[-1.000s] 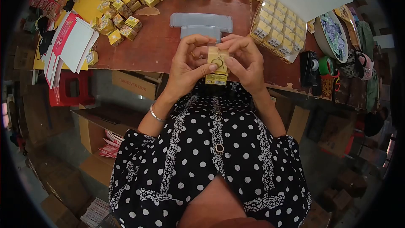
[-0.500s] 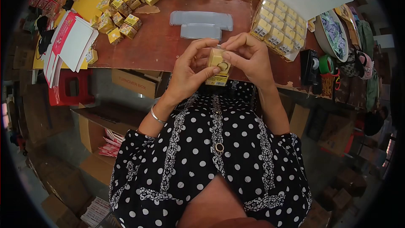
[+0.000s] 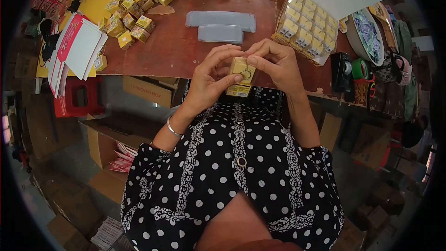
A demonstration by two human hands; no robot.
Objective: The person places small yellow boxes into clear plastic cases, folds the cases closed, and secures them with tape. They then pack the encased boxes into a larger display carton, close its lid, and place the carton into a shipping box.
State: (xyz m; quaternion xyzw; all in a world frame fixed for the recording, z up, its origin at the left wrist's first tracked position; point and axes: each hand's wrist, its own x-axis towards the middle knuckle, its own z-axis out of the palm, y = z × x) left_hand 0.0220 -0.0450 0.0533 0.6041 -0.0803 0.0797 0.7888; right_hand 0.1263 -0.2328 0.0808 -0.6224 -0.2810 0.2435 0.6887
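Between my hands, just past the table's front edge, is a small yellow box (image 3: pixel 238 89) with a metal key ring on its face and a printed lower panel. My left hand (image 3: pixel 214 75) is closed around its left side, thumb on the front. My right hand (image 3: pixel 275 66) pinches the upper right corner with thumb and fingers. The far side of the box is hidden by my fingers. Beyond my hands lie clear plastic trays (image 3: pixel 220 33). To their right stands an open display carton (image 3: pixel 280 29) filled with rows of similar yellow and white boxes.
Loose yellow boxes (image 3: pixel 139 0) are heaped along the far edge. Printed cards (image 3: pixel 74 51) lie at left, above a red stool (image 3: pixel 79 97). At right are a bowl of purple packets (image 3: pixel 381 56), a tape dispenser (image 3: pixel 341 72) and green tape (image 3: pixel 358 70).
A clear flap that stood up at the top of the box no longer shows. My right fingers have shifted slightly along the top edge, and my left hand keeps its hold.
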